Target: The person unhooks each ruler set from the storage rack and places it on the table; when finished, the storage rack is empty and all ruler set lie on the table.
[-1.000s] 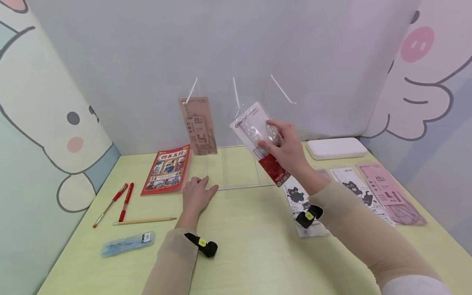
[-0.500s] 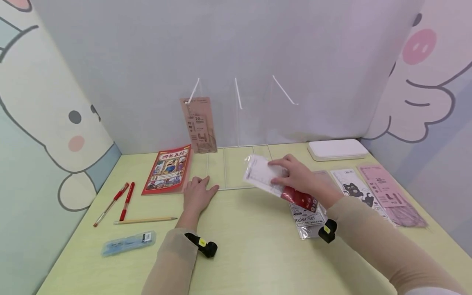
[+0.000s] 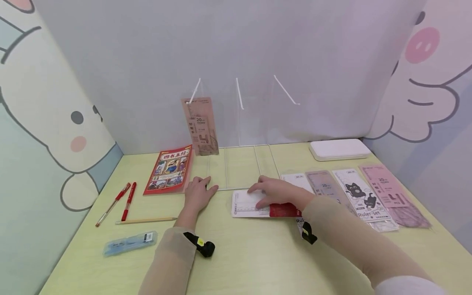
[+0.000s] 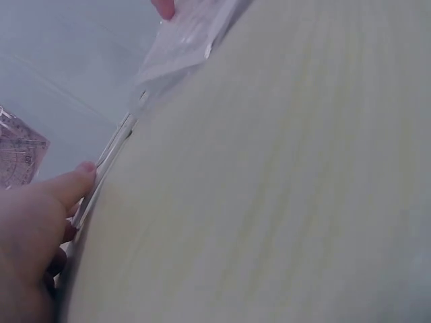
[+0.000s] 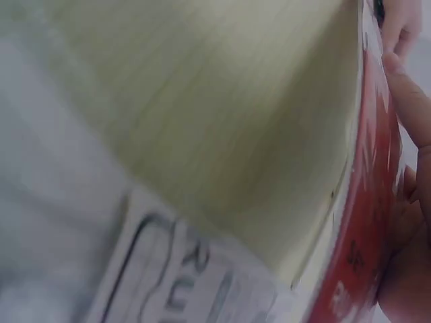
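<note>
My right hand (image 3: 277, 191) pinches a packaged ruler set (image 3: 244, 204), white with a red end, turned sideways low over the table at the rack's front. Its red end (image 5: 367, 202) fills the right side of the right wrist view, with fingers along it. My left hand (image 3: 197, 196) rests at the front bar of a white wire rack (image 3: 226, 168), thumb spread to the right. In the left wrist view that thumb (image 4: 74, 185) lies against the bar. A pink ruler set pack (image 3: 203, 131) hangs on the rack's left hook; the middle hook (image 3: 239, 95) and right hook (image 3: 287, 91) are bare.
On the right lie several packaged ruler sets, including a black cat one (image 3: 359, 194) and a pink one (image 3: 387, 190). A white case (image 3: 339, 149) stands behind them. Leftward are a red book (image 3: 169, 170), two red pens (image 3: 128, 200), a pencil (image 3: 147, 220) and a blue box (image 3: 130, 243).
My right hand has lowered the white and red ruler set from the middle hook toward the table, swung it right, then brought it back left and turned it sideways. My left hand has stayed put.
</note>
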A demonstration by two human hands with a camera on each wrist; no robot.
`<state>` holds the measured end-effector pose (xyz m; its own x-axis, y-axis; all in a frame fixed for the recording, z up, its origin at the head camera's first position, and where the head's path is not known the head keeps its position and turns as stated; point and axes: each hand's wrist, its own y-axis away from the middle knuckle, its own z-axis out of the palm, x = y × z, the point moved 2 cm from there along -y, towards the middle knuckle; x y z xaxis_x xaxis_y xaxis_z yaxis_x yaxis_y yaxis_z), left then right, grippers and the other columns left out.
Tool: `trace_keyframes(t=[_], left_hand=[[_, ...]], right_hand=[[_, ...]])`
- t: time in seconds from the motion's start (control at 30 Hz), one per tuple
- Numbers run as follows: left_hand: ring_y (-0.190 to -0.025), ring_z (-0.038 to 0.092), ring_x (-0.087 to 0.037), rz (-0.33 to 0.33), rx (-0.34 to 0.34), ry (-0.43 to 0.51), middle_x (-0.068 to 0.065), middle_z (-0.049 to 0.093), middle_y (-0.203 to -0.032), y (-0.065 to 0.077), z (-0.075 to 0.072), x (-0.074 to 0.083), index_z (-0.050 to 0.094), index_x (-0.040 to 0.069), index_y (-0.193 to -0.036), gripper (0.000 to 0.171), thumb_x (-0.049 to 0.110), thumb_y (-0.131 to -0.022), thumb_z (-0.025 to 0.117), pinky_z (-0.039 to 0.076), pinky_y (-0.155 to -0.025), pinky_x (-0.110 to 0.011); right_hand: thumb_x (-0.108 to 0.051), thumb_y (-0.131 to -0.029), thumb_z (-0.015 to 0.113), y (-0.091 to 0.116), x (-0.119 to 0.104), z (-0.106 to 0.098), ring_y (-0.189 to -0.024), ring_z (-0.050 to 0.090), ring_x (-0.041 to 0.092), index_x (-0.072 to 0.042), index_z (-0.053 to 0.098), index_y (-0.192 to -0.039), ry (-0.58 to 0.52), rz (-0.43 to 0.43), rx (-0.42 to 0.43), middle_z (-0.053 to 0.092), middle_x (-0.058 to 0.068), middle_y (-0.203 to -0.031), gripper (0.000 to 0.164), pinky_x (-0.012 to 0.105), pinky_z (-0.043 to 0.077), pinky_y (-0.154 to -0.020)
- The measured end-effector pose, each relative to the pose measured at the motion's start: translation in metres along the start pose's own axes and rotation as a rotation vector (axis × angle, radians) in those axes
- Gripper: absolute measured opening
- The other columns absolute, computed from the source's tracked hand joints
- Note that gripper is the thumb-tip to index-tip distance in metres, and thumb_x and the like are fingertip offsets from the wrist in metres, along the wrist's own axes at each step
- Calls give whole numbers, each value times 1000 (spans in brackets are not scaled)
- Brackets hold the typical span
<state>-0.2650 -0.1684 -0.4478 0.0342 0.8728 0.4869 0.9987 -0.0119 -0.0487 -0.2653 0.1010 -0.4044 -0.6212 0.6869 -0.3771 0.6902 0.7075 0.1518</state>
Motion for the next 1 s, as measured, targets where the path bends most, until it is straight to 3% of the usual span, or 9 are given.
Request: trace_keyframes(t=[0.33, 0.5, 0.63, 0.77, 1.0], left_hand=[[-100, 47, -31, -5, -30, 84, -17, 49, -117, -1, -4, -3, 51, 6, -135, 55, 39, -91, 59, 35, -86, -48], [-102, 47, -32, 4, -49, 94, -18, 49, -118, -1, -7, -3, 50, 6, -136, 56, 38, -91, 60, 36, -87, -49], [-100, 47, -31, -2, -52, 94, -18, 49, -118, -1, -8, -3, 50, 6, -136, 56, 38, -91, 60, 36, -86, -49], [-101, 48, -31, 8, -49, 86, -18, 49, -117, -2, -7, -3, 51, 6, -135, 55, 38, -91, 60, 36, -87, -49], [-101, 49, -31, 11, -57, 89, -17, 50, -116, -3, -6, -3, 51, 6, -134, 55, 38, -91, 60, 37, -87, -49]], right_hand=[[-51, -80, 68, -35, -23, 17, -89, 47, 15, -34, 55, -130, 67, -43, -97, 46, 4, -111, 55, 31, 41, -83], [-52, -81, 66, -43, -32, 19, -91, 44, 15, -36, 53, -132, 113, -51, -98, 48, 5, -111, 55, 31, 40, -80], [-52, -82, 66, -44, -38, 17, -91, 44, 16, -34, 54, -132, 148, -73, -76, 50, 6, -110, 55, 31, 39, -78], [-49, -85, 63, -46, -38, 11, -99, 47, 18, -32, 54, -132, 155, -81, -35, 50, 7, -118, 51, 33, 41, -85], [-43, -88, 62, -69, -33, -27, -120, 43, 29, -24, 48, -139, 35, -9, 161, 42, 16, -135, 56, 46, 37, -97]])
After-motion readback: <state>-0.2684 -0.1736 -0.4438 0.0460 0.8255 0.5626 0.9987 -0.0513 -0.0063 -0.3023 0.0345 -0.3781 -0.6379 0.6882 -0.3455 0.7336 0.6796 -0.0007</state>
